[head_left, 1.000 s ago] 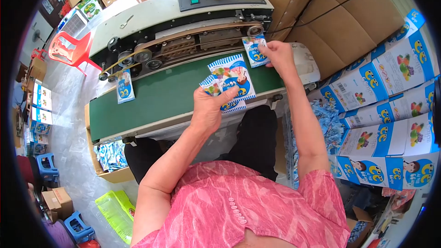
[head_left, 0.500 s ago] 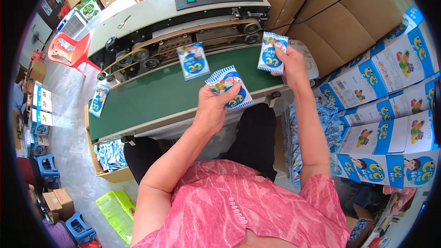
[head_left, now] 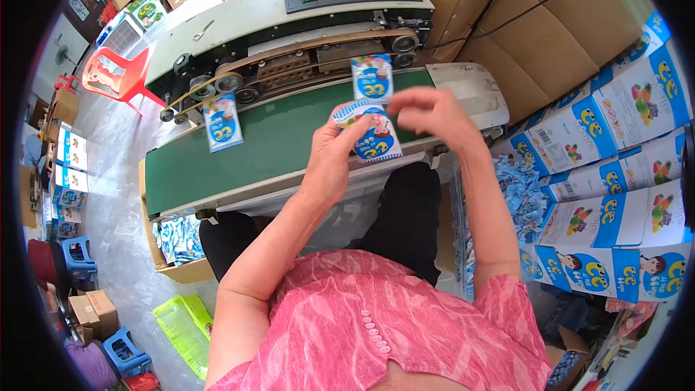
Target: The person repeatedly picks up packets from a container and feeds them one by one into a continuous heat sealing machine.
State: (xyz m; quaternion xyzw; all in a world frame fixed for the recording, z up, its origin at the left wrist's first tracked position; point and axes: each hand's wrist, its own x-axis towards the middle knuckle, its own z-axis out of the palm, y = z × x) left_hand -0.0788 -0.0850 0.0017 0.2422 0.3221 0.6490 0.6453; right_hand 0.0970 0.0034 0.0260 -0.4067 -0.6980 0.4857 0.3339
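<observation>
My left hand [head_left: 337, 148] is closed on blue-and-white printed sachets [head_left: 378, 146], held over the front edge of the green conveyor belt [head_left: 289, 137]. They look like a small stack; how many is hidden. My right hand [head_left: 434, 116] hovers just right of them, fingers curved and apart, with nothing visible in it. Behind the held stack, another sachet [head_left: 372, 78] stands with its top edge at the rollers of the band sealing machine [head_left: 318, 58]. Farther left along the belt is one more sachet [head_left: 223, 123], its top also by the rollers.
Below the belt's left end, a cardboard box [head_left: 190, 273] holds several sachets. To my right is a heap of sachets [head_left: 510, 192] beside printed cartons [head_left: 594, 224]. A red chair [head_left: 119, 76] stands at left, a green basket [head_left: 184, 333] on the floor.
My right hand has let go of a sachet, now at the rollers, and moved left toward the held stack. The sachet ahead of it has travelled left; the leftmost one has left the belt.
</observation>
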